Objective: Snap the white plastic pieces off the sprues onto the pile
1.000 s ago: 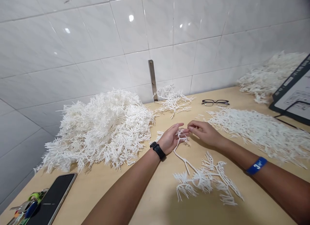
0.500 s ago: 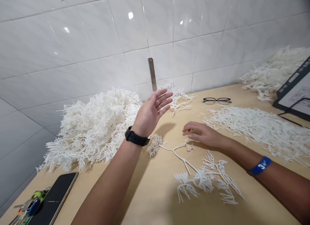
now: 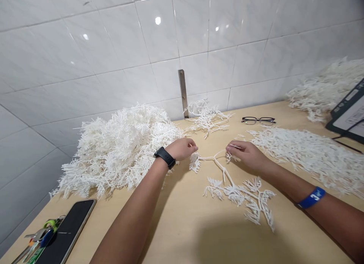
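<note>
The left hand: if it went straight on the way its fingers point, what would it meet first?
Probably the right hand, which the fingers of the left hand point towards. Part of the white branch lies close to that line; depth is unclear, so it might get brushed first.

Table (image 3: 176, 233): pale top, rear edge at the wall (image 3: 127, 40), which is clad in glossy white tile. Bracket (image 3: 183, 93): metal, mounted upright on the wall, two screws visible. Glasses (image 3: 258, 120): dark frame, near the table's rear edge. Phone (image 3: 68, 230): front left, screen up; keys (image 3: 36, 237) overlap its left edge. Panel (image 3: 348, 114): far right, tilted, dark border.
</note>
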Tool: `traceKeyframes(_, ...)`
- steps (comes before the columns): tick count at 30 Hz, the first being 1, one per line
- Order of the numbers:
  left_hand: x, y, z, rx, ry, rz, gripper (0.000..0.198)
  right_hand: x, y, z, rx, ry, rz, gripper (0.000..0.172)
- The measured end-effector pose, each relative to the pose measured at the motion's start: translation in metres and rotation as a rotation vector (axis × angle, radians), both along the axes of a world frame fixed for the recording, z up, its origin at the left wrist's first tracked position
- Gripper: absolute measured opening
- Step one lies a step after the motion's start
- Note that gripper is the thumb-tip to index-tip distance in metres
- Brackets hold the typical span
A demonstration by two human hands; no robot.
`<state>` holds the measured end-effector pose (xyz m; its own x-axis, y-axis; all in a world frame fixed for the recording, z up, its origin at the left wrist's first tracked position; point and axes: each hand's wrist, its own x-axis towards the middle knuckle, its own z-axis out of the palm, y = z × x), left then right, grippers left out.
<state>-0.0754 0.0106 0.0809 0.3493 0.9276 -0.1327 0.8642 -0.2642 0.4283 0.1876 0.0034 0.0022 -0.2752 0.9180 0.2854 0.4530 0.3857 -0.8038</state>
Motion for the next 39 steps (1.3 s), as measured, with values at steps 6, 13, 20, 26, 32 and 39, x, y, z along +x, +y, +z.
traceKeyframes(6,-0.002,0.010,-0.024,-0.082,0.104,0.054,0.050,-0.002,-0.003,0.003,-0.105,0.246,0.107,0.036)
traceKeyframes(13,0.015,0.008,-0.043,0.033,0.171,-0.036,0.057,-0.005,-0.008,0.001,-0.347,0.304,0.375,0.061)
traceKeyframes(20,0.020,0.006,-0.052,0.123,0.183,-0.028,0.046,-0.008,-0.001,-0.006,-0.034,-0.113,0.278,0.041)
traceKeyframes(26,0.027,-0.003,-0.052,0.325,0.160,-0.002,0.039,-0.012,-0.005,-0.006,0.112,-0.393,0.289,0.039)
traceKeyframes(32,0.042,-0.013,-0.057,0.337,0.176,0.101,0.031,-0.004,-0.002,-0.001,0.165,-0.525,0.158,0.044)
traceKeyframes(39,0.041,-0.011,-0.066,0.303,0.165,0.145,0.034,0.015,0.000,0.005,0.097,-0.820,-0.054,0.072)
